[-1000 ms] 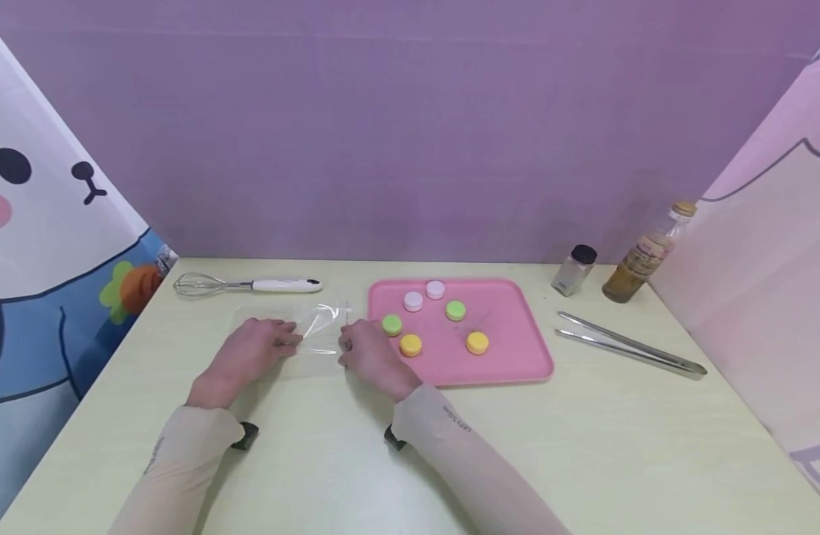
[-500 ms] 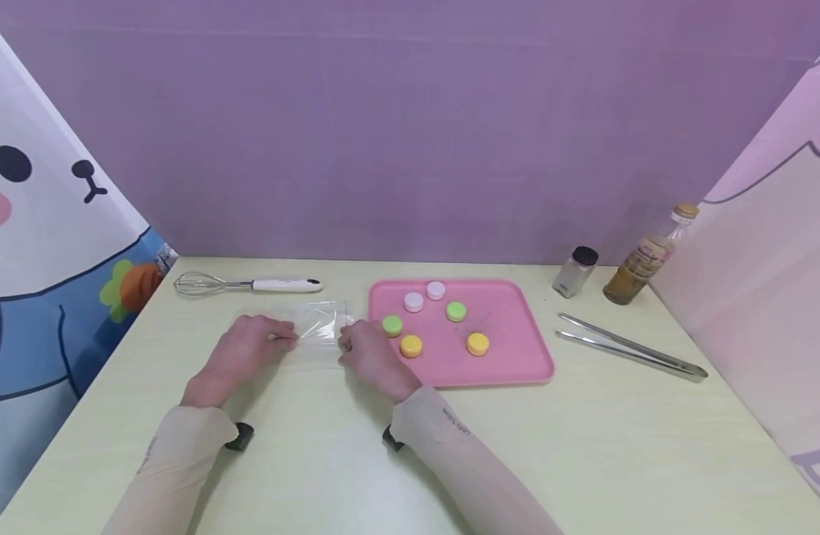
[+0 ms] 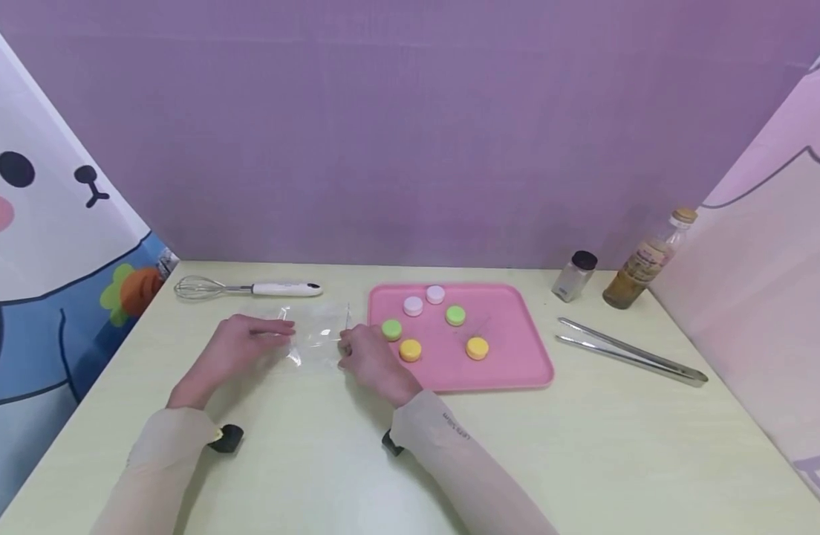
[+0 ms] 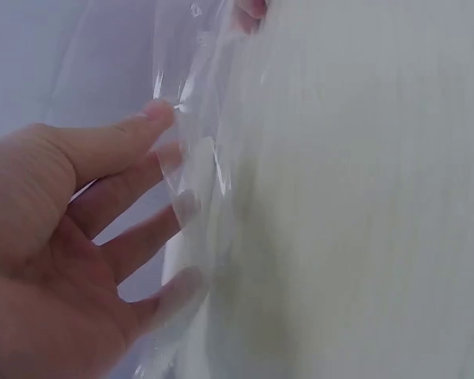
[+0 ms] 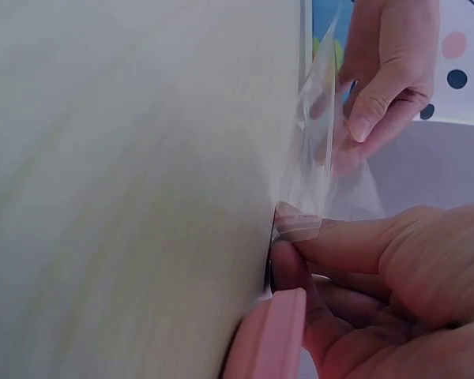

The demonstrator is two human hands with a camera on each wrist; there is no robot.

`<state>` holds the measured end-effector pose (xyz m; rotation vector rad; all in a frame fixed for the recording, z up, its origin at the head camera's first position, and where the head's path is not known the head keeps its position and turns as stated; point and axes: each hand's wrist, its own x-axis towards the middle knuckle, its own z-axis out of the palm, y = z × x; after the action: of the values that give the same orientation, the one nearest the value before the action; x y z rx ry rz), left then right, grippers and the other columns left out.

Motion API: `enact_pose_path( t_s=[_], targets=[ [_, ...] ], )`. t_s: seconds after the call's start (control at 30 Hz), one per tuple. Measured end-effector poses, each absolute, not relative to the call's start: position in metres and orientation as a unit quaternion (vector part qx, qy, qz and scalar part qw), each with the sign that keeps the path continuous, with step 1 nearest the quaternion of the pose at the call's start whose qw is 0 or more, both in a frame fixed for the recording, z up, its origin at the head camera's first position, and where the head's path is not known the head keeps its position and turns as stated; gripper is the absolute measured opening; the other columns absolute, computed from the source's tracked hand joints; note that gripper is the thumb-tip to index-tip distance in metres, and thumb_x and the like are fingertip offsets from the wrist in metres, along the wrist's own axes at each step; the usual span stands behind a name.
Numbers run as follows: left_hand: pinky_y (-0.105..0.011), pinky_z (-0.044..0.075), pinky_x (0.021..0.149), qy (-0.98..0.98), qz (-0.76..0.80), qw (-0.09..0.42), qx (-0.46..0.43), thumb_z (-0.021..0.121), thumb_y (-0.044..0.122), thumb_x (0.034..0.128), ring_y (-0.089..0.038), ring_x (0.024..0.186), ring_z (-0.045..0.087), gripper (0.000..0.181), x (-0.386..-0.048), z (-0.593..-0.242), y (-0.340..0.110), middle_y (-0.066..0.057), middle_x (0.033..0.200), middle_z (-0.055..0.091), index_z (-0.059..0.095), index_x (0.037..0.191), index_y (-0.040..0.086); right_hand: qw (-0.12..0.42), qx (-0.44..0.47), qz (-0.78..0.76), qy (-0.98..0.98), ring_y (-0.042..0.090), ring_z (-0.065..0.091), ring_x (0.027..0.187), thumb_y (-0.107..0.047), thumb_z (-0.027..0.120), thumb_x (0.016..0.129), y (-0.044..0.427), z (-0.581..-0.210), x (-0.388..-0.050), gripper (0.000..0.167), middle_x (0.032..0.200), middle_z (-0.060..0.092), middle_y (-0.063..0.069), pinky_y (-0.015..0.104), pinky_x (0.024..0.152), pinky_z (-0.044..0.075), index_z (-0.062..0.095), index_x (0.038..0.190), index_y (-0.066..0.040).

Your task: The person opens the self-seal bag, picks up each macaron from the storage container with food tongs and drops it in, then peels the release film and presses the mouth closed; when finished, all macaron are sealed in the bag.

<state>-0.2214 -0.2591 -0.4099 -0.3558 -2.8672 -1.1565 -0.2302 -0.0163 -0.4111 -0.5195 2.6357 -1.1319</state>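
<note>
A clear plastic bag lies between my two hands, left of the pink tray. My left hand is at its left side, thumb and fingers at the film; the left wrist view shows several fingertips through the plastic. There the film stands up from the table in loose folds. With thumb and forefinger, my right hand pinches the bag's right edge near a printed strip. This hand overlaps the tray's left edge in the head view.
The pink tray holds several macaron-like discs in white, green and yellow. Behind the bag lies a whisk. To the right are metal tongs, a black-capped jar and a corked bottle. A purple backdrop stands behind.
My left hand has moved slightly left and its wrist has shifted outward. The bag's film has changed shape and its left side is raised. My right hand stays about where it was.
</note>
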Motion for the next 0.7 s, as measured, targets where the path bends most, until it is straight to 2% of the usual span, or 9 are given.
enact_pose_path(
  t_s=[0.03, 0.1, 0.2, 0.3, 0.47, 0.53, 0.7],
  targets=[
    [-0.053, 0.045, 0.1, -0.919, -0.379, 0.017, -0.112, 0.073, 0.017, 0.0951, -0.033, 0.122, 0.06, 0.021, -0.221, -0.411, -0.26, -0.007, 0.12, 0.072, 0.078, 0.114, 0.01, 0.113, -0.176, -0.386, 0.898, 0.023, 0.067, 0.102, 0.008, 0.075, 0.086, -0.017, -0.411, -0.23, 0.042, 0.138, 0.061, 0.011, 0.021, 0.048, 0.032, 0.046, 0.057, -0.001],
    [-0.05, 0.047, 0.096, -0.916, -0.386, 0.025, -0.106, 0.073, 0.016, 0.0951, -0.032, 0.116, 0.064, 0.018, -0.221, -0.413, -0.261, -0.007, 0.116, 0.073, 0.079, 0.111, 0.011, 0.117, -0.17, -0.388, 0.898, 0.028, 0.059, 0.125, 0.008, 0.075, 0.086, -0.017, -0.412, -0.23, 0.042, 0.139, 0.061, 0.01, 0.021, 0.047, 0.033, 0.046, 0.056, -0.001],
    [-0.049, 0.049, 0.095, -0.911, -0.4, 0.027, -0.101, 0.073, 0.014, 0.0951, -0.03, 0.112, 0.066, 0.017, -0.222, -0.417, -0.262, -0.009, 0.114, 0.074, 0.079, 0.11, 0.011, 0.118, -0.167, -0.389, 0.898, 0.029, 0.048, 0.137, 0.008, 0.075, 0.086, -0.018, -0.412, -0.231, 0.04, 0.139, 0.061, 0.009, 0.022, 0.049, 0.036, 0.048, 0.057, -0.001],
    [-0.051, 0.046, 0.099, -0.908, -0.405, 0.013, -0.104, 0.074, 0.018, 0.0949, -0.032, 0.115, 0.064, 0.022, -0.224, -0.42, -0.261, -0.01, 0.12, 0.071, 0.077, 0.116, 0.01, 0.118, -0.166, -0.39, 0.898, 0.029, 0.048, 0.136, 0.008, 0.075, 0.086, -0.017, -0.412, -0.231, 0.038, 0.14, 0.06, 0.009, 0.021, 0.051, 0.039, 0.051, 0.058, 0.0],
    [-0.059, 0.035, 0.107, -0.921, -0.358, 0.003, -0.151, 0.079, 0.018, 0.0903, -0.044, 0.129, 0.05, 0.035, -0.228, -0.426, -0.261, -0.018, 0.137, 0.061, 0.073, 0.121, 0.002, 0.117, -0.17, -0.39, 0.897, 0.032, 0.048, 0.136, 0.008, 0.074, 0.087, -0.017, -0.412, -0.23, 0.037, 0.141, 0.059, 0.01, 0.02, 0.045, 0.035, 0.051, 0.059, 0.0],
    [-0.062, 0.031, 0.109, -0.928, -0.332, 0.009, -0.17, 0.08, 0.016, 0.0883, -0.048, 0.131, 0.046, 0.035, -0.23, -0.428, -0.26, -0.022, 0.138, 0.059, 0.073, 0.118, -0.001, 0.118, -0.171, -0.388, 0.898, 0.031, 0.047, 0.137, 0.008, 0.074, 0.087, -0.017, -0.412, -0.23, 0.038, 0.14, 0.06, 0.009, 0.02, 0.046, 0.035, 0.05, 0.059, 0.001],
    [-0.064, 0.03, 0.108, -0.934, -0.304, 0.029, -0.185, 0.08, 0.013, 0.087, -0.05, 0.127, 0.049, 0.03, -0.228, -0.428, -0.256, -0.024, 0.134, 0.06, 0.074, 0.112, -0.002, 0.117, -0.173, -0.38, 0.901, 0.03, 0.048, 0.137, 0.006, 0.075, 0.086, -0.017, -0.412, -0.23, 0.036, 0.14, 0.06, 0.009, 0.021, 0.052, 0.04, 0.052, 0.059, 0.001]
  ],
)
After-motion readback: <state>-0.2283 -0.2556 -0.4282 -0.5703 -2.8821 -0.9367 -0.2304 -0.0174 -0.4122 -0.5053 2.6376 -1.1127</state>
